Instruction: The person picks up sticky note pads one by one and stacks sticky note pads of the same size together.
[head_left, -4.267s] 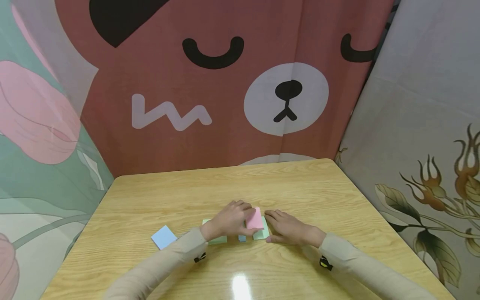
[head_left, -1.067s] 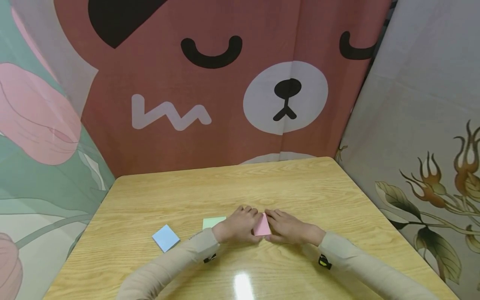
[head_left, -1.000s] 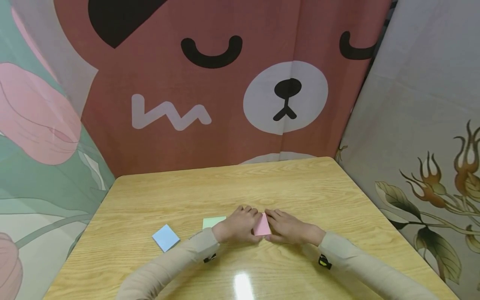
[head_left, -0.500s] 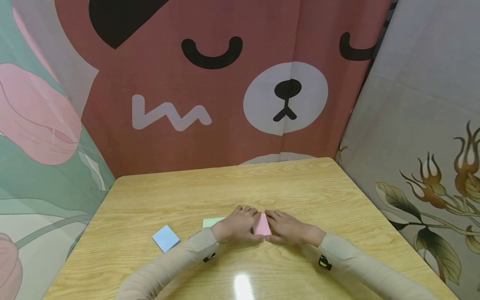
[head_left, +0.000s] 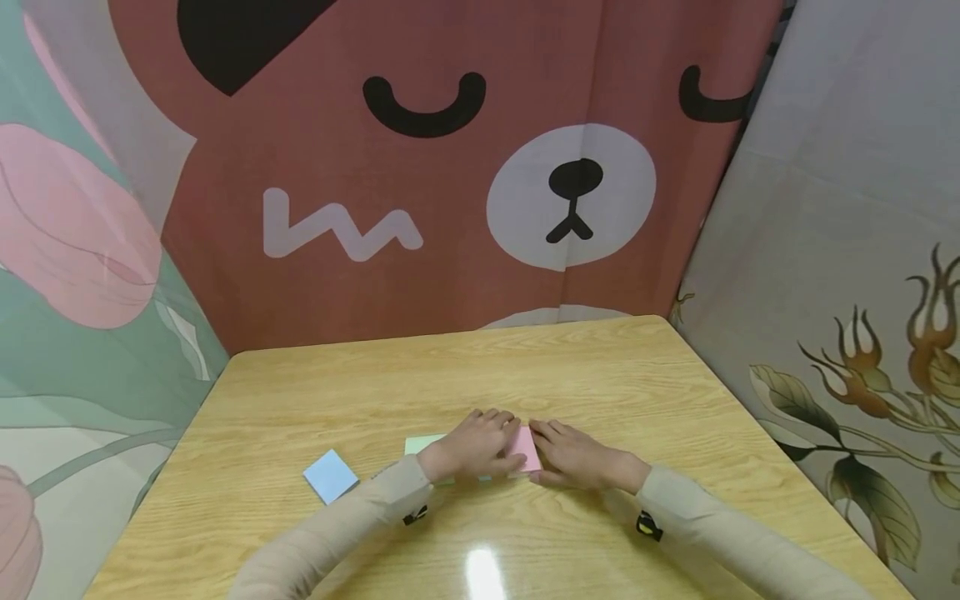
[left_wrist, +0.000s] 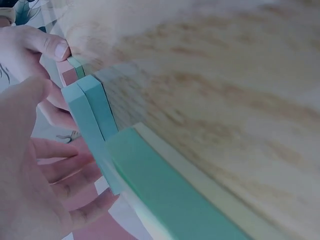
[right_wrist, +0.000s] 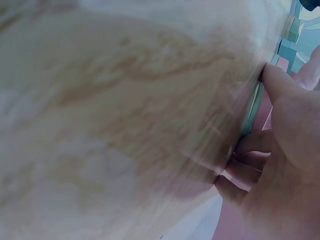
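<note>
A pink sticky note pad lies on a green sticky note pad at the middle of the table. My right hand holds this pair along its right side, thumb at the near corner and fingers at the far end. My left hand hovers at the pair's left side, its fingers loosely bent and its thumb lifted off the near edge. Beneath that hand, a stack of two blue pads stands partly hidden in the head view. Left of it lies a green pad, stacked with a pale yellowish one.
Another blue sticky note pad lies turned at an angle, apart on the left near my left sleeve. The wooden table ends at a curtain with a bear print. Patterned curtains hang on both sides.
The pink pad, earlier tilted over the green pad under my left hand, now lies squared on it. My left hand has eased slightly left and lifted its thumb. The right hand has stayed in place.
</note>
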